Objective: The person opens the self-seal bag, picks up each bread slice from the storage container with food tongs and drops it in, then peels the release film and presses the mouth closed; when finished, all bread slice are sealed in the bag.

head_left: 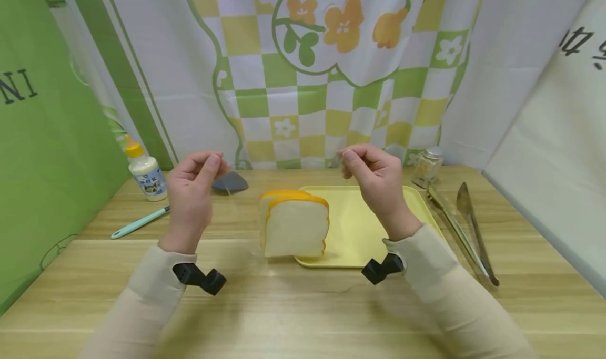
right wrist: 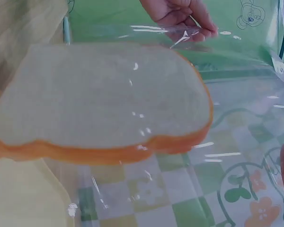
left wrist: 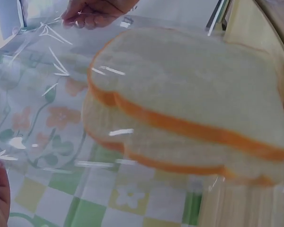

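Note:
A clear plastic bag (left wrist: 57,66) spreads between both hands, its upper edge pinched at two points. My left hand (head_left: 191,191) pinches one side between thumb and fingers. On the opposite side, my right hand (head_left: 376,183) does the same. Behind the glare of the film are two white bread slices with orange-brown crusts: a front slice (head_left: 298,227) and a rear slice (left wrist: 180,149), overlapping and slightly offset. In the head view they stand upright, low between the hands, in front of the tray's left part. The bag's outline is hard to see there.
A yellow tray (head_left: 350,222) lies behind the bread. To the left are a yellow-capped squeeze bottle (head_left: 149,180) and a spatula with a turquoise handle (head_left: 142,221), partly hidden by the left hand. A glass jar (head_left: 427,167) and metal tongs (head_left: 456,228) are at the right.

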A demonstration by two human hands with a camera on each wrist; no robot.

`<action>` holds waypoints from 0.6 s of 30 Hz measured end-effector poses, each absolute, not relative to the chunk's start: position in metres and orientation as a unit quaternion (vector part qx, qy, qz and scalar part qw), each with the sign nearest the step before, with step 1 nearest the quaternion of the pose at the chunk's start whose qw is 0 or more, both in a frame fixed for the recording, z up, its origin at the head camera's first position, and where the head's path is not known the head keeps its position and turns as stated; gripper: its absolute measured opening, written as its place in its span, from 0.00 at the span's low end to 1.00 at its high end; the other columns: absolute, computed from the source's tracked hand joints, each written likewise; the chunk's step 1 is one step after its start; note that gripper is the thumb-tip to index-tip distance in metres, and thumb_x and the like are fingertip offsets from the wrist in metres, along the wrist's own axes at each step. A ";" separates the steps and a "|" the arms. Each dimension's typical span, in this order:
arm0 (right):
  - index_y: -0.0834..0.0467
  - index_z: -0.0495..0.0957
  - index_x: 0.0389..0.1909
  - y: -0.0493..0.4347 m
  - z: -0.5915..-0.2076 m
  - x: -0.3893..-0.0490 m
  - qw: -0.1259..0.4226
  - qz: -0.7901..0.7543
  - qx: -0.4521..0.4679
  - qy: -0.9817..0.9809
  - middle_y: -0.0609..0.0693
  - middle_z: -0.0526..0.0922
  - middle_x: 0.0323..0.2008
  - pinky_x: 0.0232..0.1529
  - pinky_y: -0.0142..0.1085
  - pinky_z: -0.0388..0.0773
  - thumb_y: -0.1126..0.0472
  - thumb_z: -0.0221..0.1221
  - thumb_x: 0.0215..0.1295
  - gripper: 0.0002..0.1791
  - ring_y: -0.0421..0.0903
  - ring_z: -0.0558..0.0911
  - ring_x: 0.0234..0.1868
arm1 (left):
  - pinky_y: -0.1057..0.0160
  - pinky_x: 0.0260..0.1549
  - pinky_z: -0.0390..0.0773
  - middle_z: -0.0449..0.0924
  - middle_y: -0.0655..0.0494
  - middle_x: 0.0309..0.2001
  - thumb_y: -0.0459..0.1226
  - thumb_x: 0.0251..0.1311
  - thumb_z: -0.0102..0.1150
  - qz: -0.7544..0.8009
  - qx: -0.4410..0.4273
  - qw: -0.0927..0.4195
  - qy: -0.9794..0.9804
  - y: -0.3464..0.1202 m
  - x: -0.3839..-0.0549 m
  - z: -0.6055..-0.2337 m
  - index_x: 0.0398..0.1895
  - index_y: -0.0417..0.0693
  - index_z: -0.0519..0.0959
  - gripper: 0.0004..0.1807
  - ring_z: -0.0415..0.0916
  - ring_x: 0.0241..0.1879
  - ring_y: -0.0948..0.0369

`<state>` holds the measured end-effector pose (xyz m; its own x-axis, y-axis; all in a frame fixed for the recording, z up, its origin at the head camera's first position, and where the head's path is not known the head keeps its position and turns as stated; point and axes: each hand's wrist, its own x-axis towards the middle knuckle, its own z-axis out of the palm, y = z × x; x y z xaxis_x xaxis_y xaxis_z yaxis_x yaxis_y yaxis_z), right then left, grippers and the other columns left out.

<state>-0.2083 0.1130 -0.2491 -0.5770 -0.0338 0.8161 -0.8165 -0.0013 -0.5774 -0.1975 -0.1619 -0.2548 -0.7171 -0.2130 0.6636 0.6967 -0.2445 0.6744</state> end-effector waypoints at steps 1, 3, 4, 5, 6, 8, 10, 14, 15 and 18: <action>0.79 0.76 0.29 0.115 -0.247 -0.208 0.310 0.621 0.333 -0.639 0.40 0.80 0.21 0.26 0.29 0.77 0.74 0.53 0.61 0.08 0.38 0.75 0.21 | 0.68 0.34 0.79 0.82 0.55 0.25 0.26 0.59 0.55 -0.755 -0.230 0.299 -0.536 -0.163 -0.197 -0.253 0.30 0.42 0.83 0.07 0.80 0.27 0.63; 0.78 0.77 0.29 0.117 -0.244 -0.208 0.303 0.620 0.331 -0.643 0.39 0.80 0.21 0.26 0.29 0.77 0.75 0.53 0.61 0.07 0.38 0.76 0.21 | 0.68 0.33 0.80 0.83 0.54 0.25 0.25 0.58 0.56 -0.751 -0.238 0.297 -0.540 -0.165 -0.196 -0.250 0.30 0.40 0.84 0.07 0.80 0.26 0.63; 0.77 0.78 0.30 0.119 -0.242 -0.208 0.300 0.621 0.332 -0.644 0.39 0.81 0.21 0.25 0.29 0.77 0.75 0.54 0.61 0.07 0.38 0.76 0.21 | 0.68 0.32 0.79 0.83 0.54 0.25 0.24 0.57 0.56 -0.748 -0.242 0.296 -0.543 -0.166 -0.195 -0.249 0.31 0.39 0.84 0.07 0.80 0.26 0.63; 0.76 0.78 0.30 0.120 -0.241 -0.209 0.296 0.622 0.335 -0.643 0.39 0.81 0.22 0.25 0.28 0.77 0.76 0.54 0.60 0.06 0.38 0.76 0.21 | 0.68 0.32 0.79 0.83 0.53 0.25 0.24 0.57 0.56 -0.745 -0.245 0.295 -0.546 -0.167 -0.194 -0.247 0.32 0.38 0.84 0.07 0.80 0.26 0.62; 0.75 0.79 0.31 0.122 -0.240 -0.209 0.293 0.621 0.337 -0.644 0.39 0.81 0.22 0.25 0.28 0.77 0.76 0.54 0.60 0.06 0.37 0.76 0.21 | 0.68 0.31 0.79 0.83 0.53 0.25 0.23 0.56 0.56 -0.743 -0.249 0.293 -0.548 -0.168 -0.194 -0.246 0.32 0.38 0.83 0.07 0.80 0.26 0.62; 0.72 0.80 0.32 0.125 -0.238 -0.210 0.288 0.621 0.344 -0.643 0.40 0.81 0.22 0.25 0.28 0.77 0.77 0.54 0.59 0.06 0.38 0.76 0.21 | 0.68 0.31 0.79 0.82 0.53 0.24 0.23 0.56 0.57 -0.738 -0.254 0.290 -0.554 -0.168 -0.193 -0.244 0.33 0.37 0.83 0.07 0.79 0.26 0.62; 0.72 0.80 0.33 0.128 -0.237 -0.210 0.281 0.623 0.349 -0.641 0.43 0.81 0.22 0.24 0.28 0.76 0.78 0.55 0.59 0.06 0.38 0.76 0.21 | 0.68 0.30 0.79 0.82 0.54 0.25 0.23 0.56 0.57 -0.730 -0.257 0.289 -0.563 -0.168 -0.192 -0.243 0.34 0.39 0.83 0.08 0.78 0.26 0.62; 0.67 0.81 0.33 0.134 -0.234 -0.208 0.259 0.636 0.365 -0.629 0.47 0.81 0.21 0.23 0.29 0.75 0.78 0.54 0.59 0.09 0.40 0.77 0.20 | 0.69 0.29 0.79 0.81 0.55 0.25 0.22 0.56 0.56 -0.718 -0.268 0.283 -0.576 -0.168 -0.191 -0.241 0.34 0.40 0.83 0.09 0.78 0.26 0.63; 0.66 0.81 0.33 0.136 -0.233 -0.208 0.251 0.643 0.371 -0.622 0.47 0.81 0.21 0.23 0.29 0.75 0.79 0.53 0.59 0.10 0.40 0.77 0.20 | 0.70 0.29 0.78 0.81 0.56 0.25 0.22 0.57 0.55 -0.715 -0.272 0.281 -0.580 -0.168 -0.190 -0.240 0.34 0.41 0.83 0.10 0.78 0.26 0.63; 0.59 0.82 0.33 0.140 -0.231 -0.207 0.232 0.655 0.386 -0.607 0.48 0.81 0.21 0.24 0.29 0.76 0.80 0.52 0.58 0.15 0.40 0.78 0.21 | 0.70 0.29 0.78 0.80 0.56 0.25 0.20 0.57 0.53 -0.706 -0.291 0.275 -0.584 -0.167 -0.188 -0.237 0.34 0.42 0.82 0.12 0.77 0.25 0.63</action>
<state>-0.2072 0.1397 -0.2314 -0.5948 -0.1654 0.7867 -0.7721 -0.1550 -0.6163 -0.1881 -0.1673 -0.2373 -0.6791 -0.0481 0.7325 0.7286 -0.1653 0.6647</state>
